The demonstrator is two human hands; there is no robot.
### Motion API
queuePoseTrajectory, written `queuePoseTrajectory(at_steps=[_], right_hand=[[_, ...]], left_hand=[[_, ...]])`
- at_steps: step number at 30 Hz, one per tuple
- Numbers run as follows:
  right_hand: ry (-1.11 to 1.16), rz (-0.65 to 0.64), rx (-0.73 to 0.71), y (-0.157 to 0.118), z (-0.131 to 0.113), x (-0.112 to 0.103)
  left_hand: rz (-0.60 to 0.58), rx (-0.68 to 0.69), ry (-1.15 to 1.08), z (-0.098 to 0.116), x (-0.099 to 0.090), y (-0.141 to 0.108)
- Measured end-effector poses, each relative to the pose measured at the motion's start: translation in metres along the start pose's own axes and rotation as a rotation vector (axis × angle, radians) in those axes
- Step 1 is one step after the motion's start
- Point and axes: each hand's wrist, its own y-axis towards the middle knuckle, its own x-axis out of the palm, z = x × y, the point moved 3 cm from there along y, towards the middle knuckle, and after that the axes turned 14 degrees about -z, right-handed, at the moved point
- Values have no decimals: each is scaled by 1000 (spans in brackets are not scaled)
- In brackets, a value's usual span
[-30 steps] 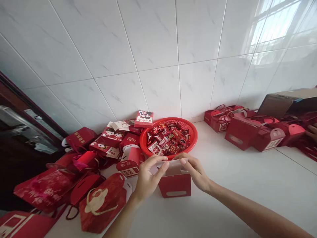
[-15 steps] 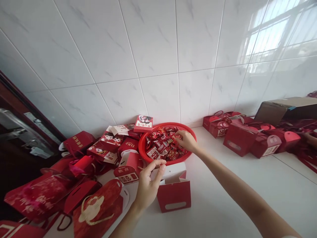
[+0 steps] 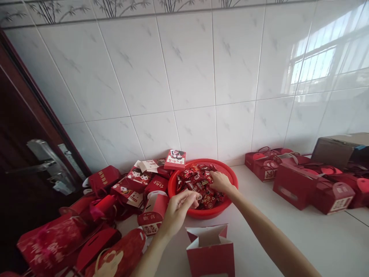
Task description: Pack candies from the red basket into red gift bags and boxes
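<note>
A red plastic basket point(image 3: 233, 181) full of small red wrapped candies point(image 3: 198, 181) stands against the wall. My right hand point(image 3: 220, 182) is inside it at the right, its bent fingers down among the candies; whatever is between the fingertips is hidden. Over the basket's front left rim is my left hand point(image 3: 180, 207), thumb and fingers pressed together. I cannot make out what it holds, if anything. In front of the basket an upright red paper box point(image 3: 211, 257) has its top open, showing the white inside, and neither hand touches it.
Red gift boxes and bags point(image 3: 95, 215) are heaped at the left, one printed box point(image 3: 175, 158) leaning by the basket. More red boxes point(image 3: 296, 184) and a brown carton point(image 3: 331, 152) are at the right. A dark door with a metal handle point(image 3: 46, 165) borders the left side.
My left hand has left the paper box's top and moved forward to the basket's rim. My right hand stays among the candies. The view has tilted up, showing more wall.
</note>
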Motion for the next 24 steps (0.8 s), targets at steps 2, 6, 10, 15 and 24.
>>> queuePoseTrajectory(at_steps=[2, 6, 10, 15, 24], right_hand=[[120, 26, -43, 1, 0, -2], [392, 11, -158, 1, 1, -3], [845, -91, -336, -2, 3, 2], [873, -148, -401, -6, 1, 4], [205, 127, -70, -18, 9, -7]], left_hand=[[21, -48, -57, -14, -5, 26], [186, -217, -237, -44, -9, 69], [181, -313, -417, -54, -3, 83], [80, -280, -424, -55, 1, 81], [196, -257, -478, -56, -4, 81]])
